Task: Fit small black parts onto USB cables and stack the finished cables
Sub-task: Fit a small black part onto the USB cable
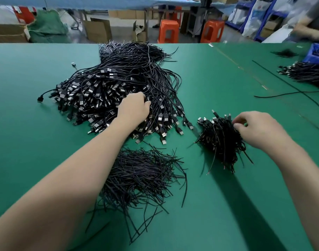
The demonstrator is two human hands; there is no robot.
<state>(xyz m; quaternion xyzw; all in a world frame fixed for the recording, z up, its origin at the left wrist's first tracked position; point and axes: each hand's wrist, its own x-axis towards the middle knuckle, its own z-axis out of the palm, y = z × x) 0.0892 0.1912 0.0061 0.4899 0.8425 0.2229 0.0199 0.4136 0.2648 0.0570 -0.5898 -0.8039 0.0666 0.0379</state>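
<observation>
Here the left hand (135, 107) reaches into the big heap of USB cables (108, 91) at centre frame. Its fingers (141, 96) curl down among the plugs and the tips are buried, so I cannot tell whether they close on a cable. At right of centre, the right hand (260, 129) has thumb and forefinger pinched on strands at the right edge of the small bundle of cables (220, 140). The other fingers are curled loosely above it.

Below the big heap, partly covered by the left forearm, lies a loose pile of thin black wires (146, 176). All three piles sit on a green surface (28, 124).

At the upper right edge of the surface there is another heap of cables (307, 71), with a blue bin (316, 54) just behind it. A single long cable (281, 78) runs diagonally across that side.

Beyond the far edge of the surface stand two orange stools (168, 31), open cardboard boxes (99, 30) and a green sack (46, 26). Blue shelving (245, 13) shows in the upper right, where another person's arm (309, 30) is blurred.
</observation>
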